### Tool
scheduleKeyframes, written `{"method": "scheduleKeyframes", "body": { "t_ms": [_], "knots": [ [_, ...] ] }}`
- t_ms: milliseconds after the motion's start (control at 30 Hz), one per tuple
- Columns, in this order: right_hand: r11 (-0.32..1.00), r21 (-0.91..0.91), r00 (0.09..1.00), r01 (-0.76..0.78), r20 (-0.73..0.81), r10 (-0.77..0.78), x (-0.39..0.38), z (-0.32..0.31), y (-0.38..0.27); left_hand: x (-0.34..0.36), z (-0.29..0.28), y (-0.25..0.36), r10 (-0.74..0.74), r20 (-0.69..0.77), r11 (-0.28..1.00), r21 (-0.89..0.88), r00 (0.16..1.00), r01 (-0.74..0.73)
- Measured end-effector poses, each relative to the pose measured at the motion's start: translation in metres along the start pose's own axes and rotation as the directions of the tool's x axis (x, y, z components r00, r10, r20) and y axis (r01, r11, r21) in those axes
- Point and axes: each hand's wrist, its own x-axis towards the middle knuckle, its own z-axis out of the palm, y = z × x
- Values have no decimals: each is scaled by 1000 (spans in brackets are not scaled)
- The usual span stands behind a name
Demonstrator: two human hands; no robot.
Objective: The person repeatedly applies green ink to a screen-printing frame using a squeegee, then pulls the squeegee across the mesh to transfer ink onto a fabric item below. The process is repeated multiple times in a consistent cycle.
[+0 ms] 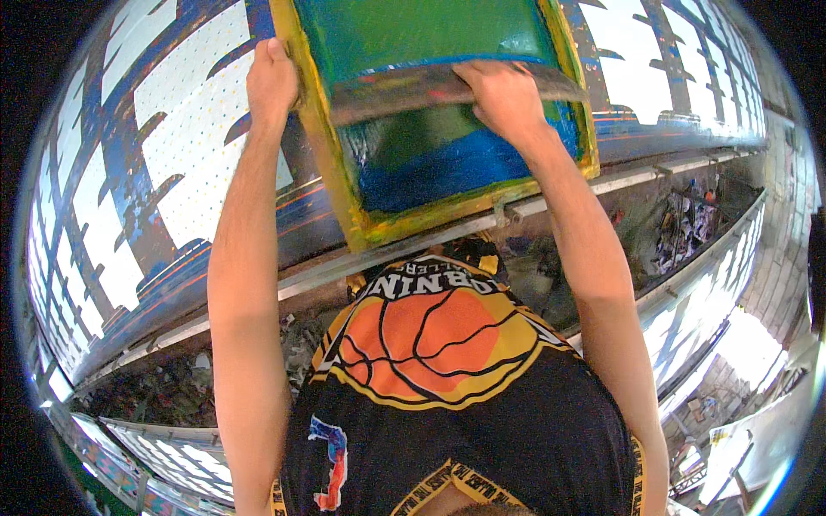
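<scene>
A screen printing frame [325,163] with yellow-smeared edges lies on the long table in front of me, tilted a little. Its mesh [422,30] looks green in the far part, with dark blue ink [439,176] in the near part. My left hand [274,86] is closed around the frame's left edge. Across the inside of the frame stretches a long squeegee [387,101], brownish and stained with ink. My right hand [509,101] grips it right of its middle, the fingers partly hidden behind the bar.
White cut fabric pieces [194,129] lie in rows on the dark table to the left, some dotted with print. More white pieces [624,60] lie to the right. A metal rail [310,271] runs along the near edge. Beyond it is a littered trough [688,219].
</scene>
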Motion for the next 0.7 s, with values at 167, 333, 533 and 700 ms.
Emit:
{"method": "scheduleKeyframes", "body": {
  "t_ms": [167, 333, 533, 700],
  "knots": [
    [994, -105, 999, -15, 34, 19, 119, 7, 43, -1, 5, -6, -34, -22, 999, -1, 999, 34],
    [992, -121, 999, 19, 32, -15, 232, 9, 93, -5, -3, 0, -103, -10, 994, -34, 995, 102],
    [998, -47, 999, 33, 35, -32, 347, -4, 141, -10, -5, 16, -109, -29, 994, -6, 994, 109],
    [984, -7, 946, 177, 278, -168, 399, -40, 152, -9, -4, 19, -106, -57, 994, 26, 993, 108]
  ]
}}
